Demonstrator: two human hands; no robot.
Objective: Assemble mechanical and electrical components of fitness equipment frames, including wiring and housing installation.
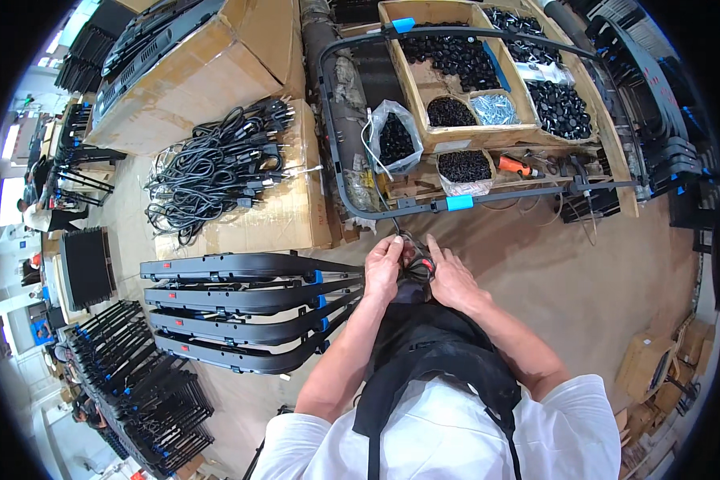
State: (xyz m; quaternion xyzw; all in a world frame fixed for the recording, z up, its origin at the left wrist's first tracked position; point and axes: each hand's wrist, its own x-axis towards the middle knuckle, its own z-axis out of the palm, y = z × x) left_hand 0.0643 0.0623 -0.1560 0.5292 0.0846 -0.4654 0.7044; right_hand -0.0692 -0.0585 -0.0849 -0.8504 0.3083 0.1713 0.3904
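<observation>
My left hand (382,268) is closed, thumb and fingertips pinched on a thin black cable (409,238) just below the near bar of a black tube frame (376,214). Close by on the right, my right hand (458,282) curls over a dark item with a small red part (426,265); the hand hides most of it, so its kind cannot be made out. Both hands are in front of my body, above a black apron (436,340). The tube frame has rounded corners and blue wraps (459,202).
On the left, bundled black power cords (216,172) lie on a cardboard box (296,220), above several stacked black panels (232,298). Ahead, a wooden tray (448,142) holds black knobs and screws. A bag of black parts (396,138) and an orange tool (518,166) are beside it.
</observation>
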